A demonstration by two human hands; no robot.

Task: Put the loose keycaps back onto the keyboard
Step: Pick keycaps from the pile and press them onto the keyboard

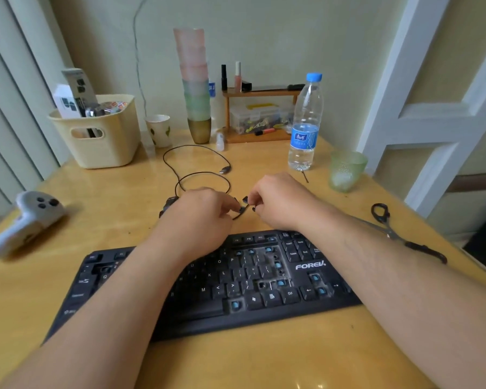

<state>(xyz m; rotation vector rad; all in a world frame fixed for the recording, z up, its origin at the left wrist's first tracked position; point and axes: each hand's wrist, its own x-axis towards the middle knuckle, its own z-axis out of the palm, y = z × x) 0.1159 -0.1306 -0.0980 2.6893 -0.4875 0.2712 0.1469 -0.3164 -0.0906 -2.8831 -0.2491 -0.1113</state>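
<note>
Both your hands are past the far edge of the keyboard [208,287], over the wooden table [118,197].

Left hand [201,211]: fingers curled, tips pinching a small black keycap [241,210] just above the tabletop. More loose keycaps [167,204] sit by that hand's outer edge, mostly hidden under it, so I can't tell how many.

Right hand [278,200]: fingers curled in, thumb and forefinger pinching a second small black keycap [245,199]. That looks like a firm pinch, though the piece is tiny and slightly blurred. The two caps are near each other, between the hands.

Keyboard: black, lies across the near table under your forearms. Several positions have no cap, with blue switch stems showing around the right side of the main block, in the arrow cluster, and one in the bottom row. Caps with legends O, P, L, M, Ctrl are seated.

The keyboard's black cable [197,164] loops on the table beyond your hands and ends in a USB plug.

Elsewhere:
- scissors [387,223] at the right, beside your right forearm
- green glass [345,171] and water bottle [306,122] at far right
- white controller [26,217] at the left edge
- cream basket [98,136], paper cup [159,130], stack of coloured cups [195,85] and a small wooden shelf [260,116] along the back wall
</note>
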